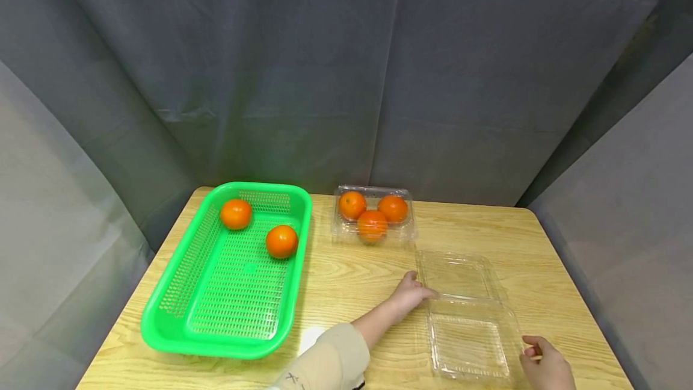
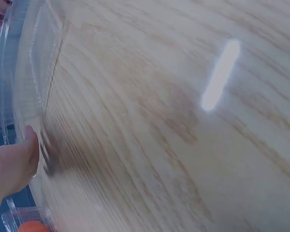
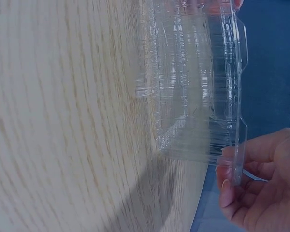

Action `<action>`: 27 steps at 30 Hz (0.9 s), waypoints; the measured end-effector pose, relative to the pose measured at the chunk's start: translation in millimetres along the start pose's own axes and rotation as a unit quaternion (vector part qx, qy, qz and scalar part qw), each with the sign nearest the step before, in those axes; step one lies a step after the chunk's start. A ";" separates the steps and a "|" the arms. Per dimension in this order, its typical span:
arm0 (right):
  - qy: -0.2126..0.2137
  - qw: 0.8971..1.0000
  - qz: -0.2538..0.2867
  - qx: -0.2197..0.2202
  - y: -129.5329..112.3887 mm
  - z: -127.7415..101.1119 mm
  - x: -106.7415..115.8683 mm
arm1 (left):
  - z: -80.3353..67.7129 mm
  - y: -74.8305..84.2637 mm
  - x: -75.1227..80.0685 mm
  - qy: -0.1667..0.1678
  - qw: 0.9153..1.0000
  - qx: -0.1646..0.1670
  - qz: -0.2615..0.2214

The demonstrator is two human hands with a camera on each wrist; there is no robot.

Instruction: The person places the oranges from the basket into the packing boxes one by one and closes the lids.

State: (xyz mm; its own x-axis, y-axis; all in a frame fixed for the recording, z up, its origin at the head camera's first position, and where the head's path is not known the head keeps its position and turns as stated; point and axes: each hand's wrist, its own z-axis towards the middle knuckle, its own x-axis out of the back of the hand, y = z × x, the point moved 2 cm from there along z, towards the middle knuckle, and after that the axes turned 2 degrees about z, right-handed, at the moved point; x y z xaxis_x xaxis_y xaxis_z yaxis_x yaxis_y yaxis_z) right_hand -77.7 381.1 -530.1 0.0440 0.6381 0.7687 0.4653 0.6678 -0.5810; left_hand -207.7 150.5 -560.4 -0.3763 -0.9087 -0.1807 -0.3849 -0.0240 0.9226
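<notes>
A clear plastic clamshell container (image 1: 470, 342) lies opened out on the table, its lid half (image 1: 457, 272) toward the back. At the fold's left end, my left hand (image 1: 409, 298) holds the edge; in the left wrist view, the rim passes between the thumb and a barely visible finger. My right hand (image 1: 545, 363) is at the near half's right side. Seen from the right wrist, the thumb and fingers (image 3: 227, 193) pinch the container's rim corner. Behind, another clear clamshell (image 1: 400, 235) contains three oranges (image 1: 372, 225).
A green plastic basket (image 1: 295, 312) stands on the left of the wooden table (image 1: 335, 269), with two oranges (image 1: 281, 241) inside. Grey curtains (image 1: 303, 77) enclose the table's back and sides.
</notes>
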 end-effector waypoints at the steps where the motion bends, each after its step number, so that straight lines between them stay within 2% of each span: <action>1: 0.001 1.000 0.000 0.000 0.2 0.2 -0.1 | 0.9 -0.6 -1.6 -0.004 1.000 0.001 -0.007; 8: 0.001 1.000 -0.002 0.006 0.4 0.5 -0.2 | 0.3 -4.4 -7.1 -0.021 1.000 0.001 -0.022; 15: 0.002 1.000 0.000 0.006 -1.2 -0.9 0.9 | -4.5 -0.2 -7.1 -0.040 0.999 -0.031 0.003; 21: 0.011 1.000 -0.001 0.014 -1.5 -1.4 0.2 | 1.7 -4.7 -9.9 -0.021 0.999 -0.042 -0.024; 27: 0.006 1.000 -0.003 0.028 -5.0 -0.8 -1.5 | 1.4 -3.0 -8.6 -0.024 0.997 -0.068 -0.034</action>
State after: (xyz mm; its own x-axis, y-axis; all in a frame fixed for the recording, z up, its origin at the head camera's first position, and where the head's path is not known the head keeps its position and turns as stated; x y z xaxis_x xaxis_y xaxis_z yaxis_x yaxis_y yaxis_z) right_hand -79.4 376.5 -528.2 0.0519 0.6289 0.7758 0.4162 0.6925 -0.5892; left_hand -204.5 158.9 -562.1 -0.3939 -0.8822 -0.2582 -0.2948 -0.1449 0.9445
